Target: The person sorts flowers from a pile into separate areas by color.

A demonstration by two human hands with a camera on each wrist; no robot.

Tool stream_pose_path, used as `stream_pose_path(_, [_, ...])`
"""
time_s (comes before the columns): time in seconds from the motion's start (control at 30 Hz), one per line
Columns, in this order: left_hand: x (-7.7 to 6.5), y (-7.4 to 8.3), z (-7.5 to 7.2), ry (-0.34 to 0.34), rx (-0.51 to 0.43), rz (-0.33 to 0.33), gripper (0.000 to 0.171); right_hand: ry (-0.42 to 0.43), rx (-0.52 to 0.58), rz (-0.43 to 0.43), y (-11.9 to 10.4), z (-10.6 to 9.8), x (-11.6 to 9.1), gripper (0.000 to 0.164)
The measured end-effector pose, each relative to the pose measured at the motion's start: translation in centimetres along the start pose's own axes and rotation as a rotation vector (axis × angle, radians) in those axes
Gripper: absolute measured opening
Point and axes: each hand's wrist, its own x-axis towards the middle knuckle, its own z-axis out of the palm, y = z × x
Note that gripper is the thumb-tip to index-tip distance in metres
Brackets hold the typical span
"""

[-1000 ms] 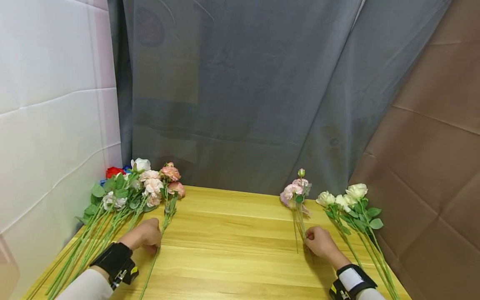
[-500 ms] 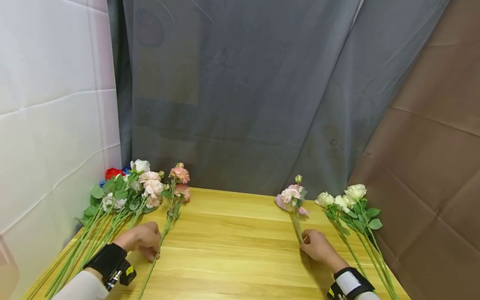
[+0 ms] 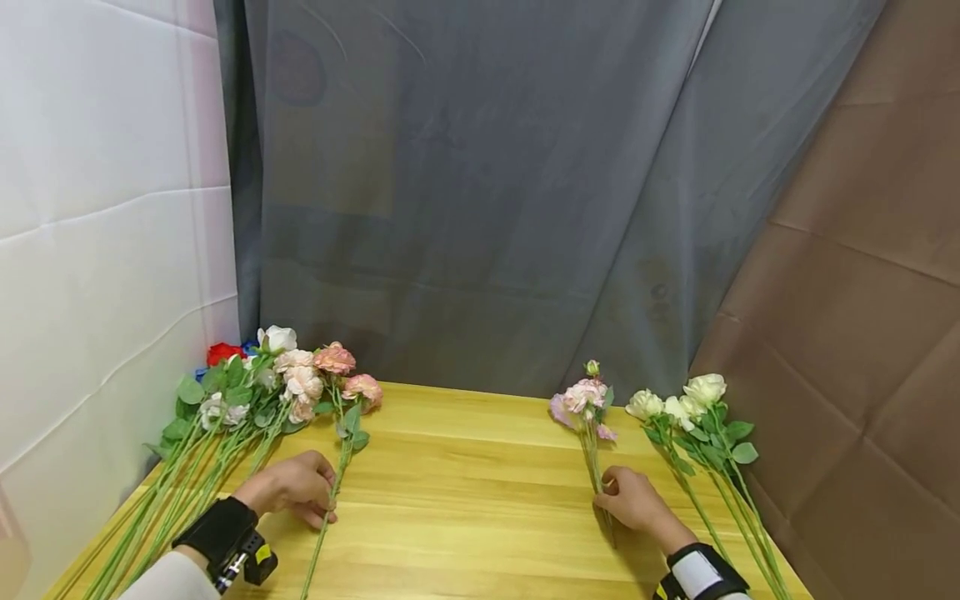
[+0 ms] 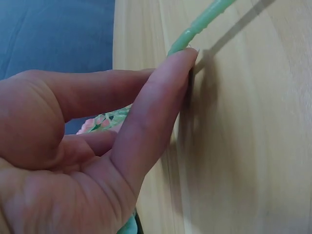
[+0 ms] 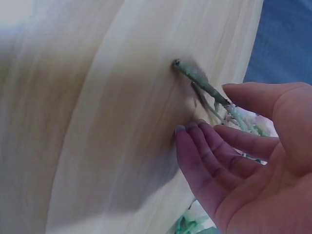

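My left hand (image 3: 300, 487) pinches the thin green stem of a coral-pink artificial peony (image 3: 334, 358) at the left of the wooden table. Its second bloom lies just right of the first, with leaves below. In the left wrist view the stem (image 4: 202, 24) comes out past the fingertips, close over the wood. On the right side, my right hand (image 3: 633, 498) curves loosely around the lower stems of pale pink and lilac flowers (image 3: 585, 395). The right wrist view shows the stem end (image 5: 197, 78) in the gap between thumb and spread fingers.
Left of the left hand lies a pile of long-stemmed flowers: a white rose (image 3: 278, 338), a red rose (image 3: 225, 353), pale peach blooms (image 3: 302, 383). Cream roses (image 3: 705, 390) lie at the right edge. A grey curtain (image 3: 465, 208) hangs behind the wooden table (image 3: 465, 492).
The coral peony has shifted right and turned, its upper bloom now leaning left. The pale pink flowers were drawn together and shifted slightly left; the right hand's fingers have loosened around their stems.
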Motion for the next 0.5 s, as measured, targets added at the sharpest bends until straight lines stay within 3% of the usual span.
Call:
stream_pose_path(0.1, [0.0, 0.0, 0.2, -0.015, -0.012, 0.022, 0.016, -0.007, 0.01, 0.009, 0.0, 0.1, -0.1, 0.035])
stream_pose_path(0.33, [0.1, 0.8, 0.5, -0.006, -0.046, 0.171, 0.016, -0.045, -0.064, 0.075, -0.6, -1.0, 0.0, 0.051])
stream_pose_path(0.5, [0.1, 1.4, 1.0, -0.004, -0.052, 0.215, 0.014, 0.011, -0.139, 0.106, -1.5, -1.8, -0.2, 0.059])
